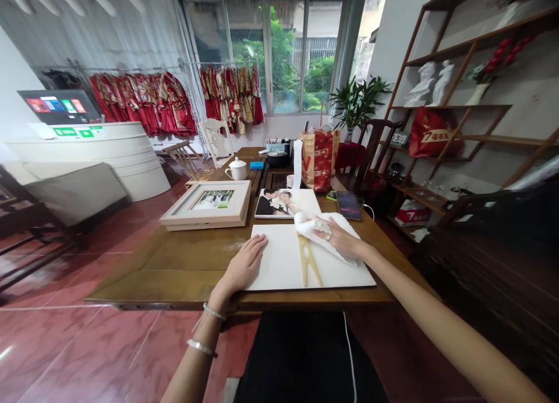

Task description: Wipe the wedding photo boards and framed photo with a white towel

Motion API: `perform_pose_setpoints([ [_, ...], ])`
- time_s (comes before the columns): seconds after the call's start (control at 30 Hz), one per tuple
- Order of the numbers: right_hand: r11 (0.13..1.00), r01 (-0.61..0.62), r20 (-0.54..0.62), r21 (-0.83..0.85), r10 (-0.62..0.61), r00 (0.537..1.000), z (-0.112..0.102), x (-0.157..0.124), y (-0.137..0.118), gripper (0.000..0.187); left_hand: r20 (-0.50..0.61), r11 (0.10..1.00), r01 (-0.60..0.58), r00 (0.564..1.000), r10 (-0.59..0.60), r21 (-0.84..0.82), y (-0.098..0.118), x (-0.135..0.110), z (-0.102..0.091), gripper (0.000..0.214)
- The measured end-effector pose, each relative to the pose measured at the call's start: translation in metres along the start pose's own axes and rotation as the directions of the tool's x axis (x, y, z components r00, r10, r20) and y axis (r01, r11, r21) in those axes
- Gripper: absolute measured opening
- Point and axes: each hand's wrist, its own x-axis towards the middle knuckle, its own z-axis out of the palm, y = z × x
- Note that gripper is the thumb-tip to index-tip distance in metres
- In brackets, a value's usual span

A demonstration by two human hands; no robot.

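Note:
A white board (pixel 279 257) lies flat near the front edge of the wooden table. My left hand (pixel 251 260) rests flat on its left side, fingers stretched out and holding nothing. On the board's far right part, my right hand (pixel 338 237) grips a bunched white cloth (pixel 308 223), fingers closed around its folds. Partly under this cloth lies a flat cream-coloured A-shaped piece (pixel 307 262); its top end is hidden. Just beyond the board is a wedding photo print (pixel 283 204), its right corner close to the cloth.
A thick pale frame (pixel 205 205) with a photo sits to the left on the table (pixel 157 263). Behind stand a lidded white mug (pixel 238 169), a blue box (pixel 257 165) and a red-and-brown paper bag (pixel 321 161). A phone (pixel 349 205) with a white cable lies at the right.

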Motion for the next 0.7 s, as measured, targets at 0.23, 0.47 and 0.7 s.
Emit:
perform_pose_setpoints([
  [0.23, 0.969, 0.216, 0.038, -0.120, -0.213, 0.976, 0.017, -0.023, -0.010, 0.061, -0.002, 1.000, 0.017, 1.000, -0.017, 0.009, 0.001, 0.000, 0.000, 0.040],
  [0.47, 0.956, 0.278, 0.107, -0.096, -0.268, 0.958, 0.026, -0.103, -0.032, 0.058, 0.024, 0.999, 0.046, 0.999, -0.047, 0.010, 0.004, -0.001, -0.001, 0.042],
  [0.7, 0.976, 0.210, 0.082, -0.063, -0.205, 0.975, 0.017, -0.065, -0.019, 0.058, 0.040, 0.999, 0.043, 0.998, -0.044, 0.017, 0.006, 0.000, -0.003, 0.042],
])
